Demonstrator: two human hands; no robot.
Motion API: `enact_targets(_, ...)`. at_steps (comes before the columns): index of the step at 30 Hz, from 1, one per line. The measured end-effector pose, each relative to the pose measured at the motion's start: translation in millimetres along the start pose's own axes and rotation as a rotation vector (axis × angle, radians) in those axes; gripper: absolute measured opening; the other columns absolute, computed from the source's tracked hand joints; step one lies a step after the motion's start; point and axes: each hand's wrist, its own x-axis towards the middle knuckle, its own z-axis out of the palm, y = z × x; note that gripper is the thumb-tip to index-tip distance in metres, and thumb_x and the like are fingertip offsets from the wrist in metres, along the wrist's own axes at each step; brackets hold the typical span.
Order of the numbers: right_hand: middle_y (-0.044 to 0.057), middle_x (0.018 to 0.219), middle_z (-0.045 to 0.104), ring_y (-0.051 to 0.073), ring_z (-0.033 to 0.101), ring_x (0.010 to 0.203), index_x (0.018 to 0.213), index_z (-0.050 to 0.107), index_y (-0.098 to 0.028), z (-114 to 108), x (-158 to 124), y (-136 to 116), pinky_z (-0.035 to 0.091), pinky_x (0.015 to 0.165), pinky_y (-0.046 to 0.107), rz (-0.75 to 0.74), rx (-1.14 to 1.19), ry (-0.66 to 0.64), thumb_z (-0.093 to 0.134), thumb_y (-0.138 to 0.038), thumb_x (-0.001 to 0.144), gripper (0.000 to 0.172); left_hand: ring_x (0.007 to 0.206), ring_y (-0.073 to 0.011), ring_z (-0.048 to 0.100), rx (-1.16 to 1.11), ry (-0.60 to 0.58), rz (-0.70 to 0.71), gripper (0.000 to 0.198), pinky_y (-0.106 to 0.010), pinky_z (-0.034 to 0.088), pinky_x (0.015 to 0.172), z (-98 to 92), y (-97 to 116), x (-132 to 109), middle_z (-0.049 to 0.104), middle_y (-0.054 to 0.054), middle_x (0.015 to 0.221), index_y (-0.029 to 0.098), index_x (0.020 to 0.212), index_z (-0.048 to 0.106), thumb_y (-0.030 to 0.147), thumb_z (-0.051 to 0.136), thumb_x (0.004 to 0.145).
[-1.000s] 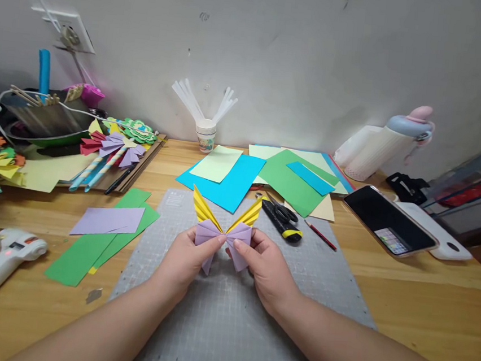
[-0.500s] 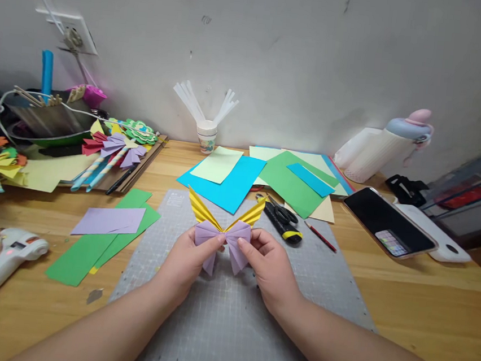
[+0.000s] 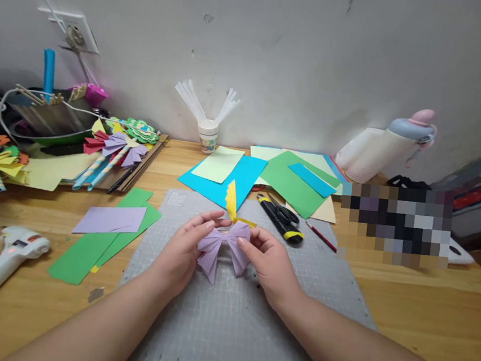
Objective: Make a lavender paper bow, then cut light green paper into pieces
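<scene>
Both my hands hold a folded paper butterfly (image 3: 225, 246) over the grey cutting mat (image 3: 227, 321). Its lower wings are purple pleated paper, and its yellow pleated piece (image 3: 232, 201) stands up behind them, turned nearly edge-on. My left hand (image 3: 184, 254) pinches the left purple wing, with fingers curled over its top. On the other side, my right hand (image 3: 268, 265) pinches the right purple wing between thumb and fingers.
A white glue gun (image 3: 0, 262) lies at the left, green and purple sheets (image 3: 108, 227) beside the mat. Blue and green papers (image 3: 266, 177), scissors (image 3: 284, 212), a utility knife (image 3: 277, 221) and a red pencil (image 3: 320, 236) lie behind. A cup of white sticks (image 3: 206, 134) stands by the wall.
The yellow wings, spread in a V before, have swung round and now stand nearly edge-on. The purple wings have tipped down toward me. My left fingers moved over the top.
</scene>
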Motion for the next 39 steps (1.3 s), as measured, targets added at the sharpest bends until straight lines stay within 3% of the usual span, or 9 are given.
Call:
enact_targets(5, 0.001, 0.071, 0.067, 0.015, 0.057, 0.064, 0.074, 0.069, -0.017, -0.9, 0.9, -3.9, 0.043, 0.063, 0.027, 0.064, 0.084, -0.034, 0.084, -0.035, 0.062, 0.026, 0.083, -0.0233, 0.068, 0.116, 0.040, -0.021, 0.044, -0.035, 0.052, 0.072, -14.4, 2.5, 13.0, 0.071, -0.012, 0.094, 0.014, 0.105, 0.063, 0.050, 0.052, 0.082)
enact_targets(10, -0.002, 0.075, 0.067, 0.013, 0.059, 0.065, 0.080, 0.066, -0.021, -5.2, 7.9, -7.1, 0.047, 0.060, 0.025, 0.112, 0.285, 0.067, 0.081, -0.036, 0.065, 0.026, 0.094, -0.0237, 0.062, 0.455, 0.092, 0.169, 0.040, -0.039, 0.049, 0.082, -30.9, -6.0, 29.4, 0.065, -0.012, 0.106, 0.017, 0.109, 0.062, 0.042, 0.058, 0.079)
enact_targets(14, -0.002, 0.079, 0.068, 0.015, 0.061, 0.068, 0.080, 0.065, -0.022, -11.2, 18.1, -4.9, 0.051, 0.061, 0.026, 0.139, 0.387, 0.192, 0.080, -0.030, 0.065, 0.023, 0.116, -0.0279, 0.049, 0.777, -0.006, 0.379, 0.031, -0.047, 0.031, 0.107, -32.7, -7.4, 45.2, 0.062, -0.008, 0.117, 0.026, 0.103, 0.071, 0.029, 0.068, 0.073)
enact_targets(21, -0.001, 0.070, 0.066, 0.016, 0.060, 0.058, 0.075, 0.062, -0.022, -14.5, 22.8, -2.7, 0.053, 0.055, 0.031, 0.202, 0.453, 0.173, 0.077, -0.029, 0.067, 0.018, 0.132, -0.0325, 0.033, 1.055, -0.062, 0.515, 0.005, -0.055, 0.014, 0.111, -26.4, 2.2, 59.6, 0.056, -0.006, 0.132, 0.027, 0.079, 0.072, 0.028, 0.067, 0.077)
enact_targets(24, -0.003, 0.069, 0.064, 0.014, 0.059, 0.057, 0.076, 0.062, -0.022, -11.4, 17.9, -4.7, 0.052, 0.054, 0.028, 0.216, 0.462, 0.121, 0.078, -0.030, 0.067, 0.021, 0.125, -0.0303, 0.043, 1.049, -0.083, 0.483, 0.006, -0.053, 0.015, 0.111, -23.8, 9.5, 48.8, 0.065, -0.006, 0.118, 0.026, 0.077, 0.071, 0.029, 0.067, 0.076)
enact_targets(26, -0.004, 0.068, 0.063, 0.013, 0.059, 0.058, 0.079, 0.063, -0.021, -8.8, 13.5, -6.5, 0.051, 0.053, 0.026, 0.215, 0.454, 0.067, 0.080, -0.031, 0.066, 0.023, 0.109, -0.0285, 0.054, 1.004, -0.095, 0.418, 0.008, -0.049, 0.027, 0.106, -22.8, 13.4, 38.3, 0.070, -0.006, 0.098, 0.025, 0.077, 0.070, 0.031, 0.065, 0.075)
enact_targets(29, -0.003, 0.069, 0.063, 0.011, 0.058, 0.058, 0.082, 0.064, -0.020, -5.4, 6.8, -9.1, 0.050, 0.054, 0.023, 0.207, 0.413, -0.050, 0.081, -0.032, 0.067, 0.025, 0.081, -0.0237, 0.062, 0.871, -0.116, 0.285, 0.014, -0.036, 0.046, 0.078, -22.8, 16.0, 22.6, 0.069, -0.004, 0.078, 0.023, 0.079, 0.068, 0.035, 0.063, 0.076)
enact_targets(32, 0.000, 0.072, 0.065, 0.012, 0.059, 0.060, 0.083, 0.067, -0.017, -3.6, 1.9, -10.1, 0.050, 0.054, 0.023, 0.212, 0.344, -0.164, 0.081, -0.033, 0.067, 0.027, 0.064, -0.0180, 0.060, 0.715, -0.172, 0.168, 0.017, -0.027, 0.045, 0.058, -24.5, 15.7, 11.3, 0.067, -0.001, 0.073, 0.021, 0.079, 0.064, 0.037, 0.065, 0.074)
enact_targets(39, 0.000, 0.074, 0.066, 0.012, 0.059, 0.063, 0.084, 0.066, -0.017, -5.5, 2.6, -6.5, 0.053, 0.054, 0.023, 0.234, 0.174, -0.181, 0.081, -0.039, 0.068, 0.031, 0.083, -0.0213, 0.065, 0.601, -0.351, 0.051, 0.019, -0.030, 0.050, 0.074, -25.8, 17.9, 1.6, 0.073, -0.003, 0.091, 0.023, 0.089, 0.073, 0.026, 0.067, 0.071)
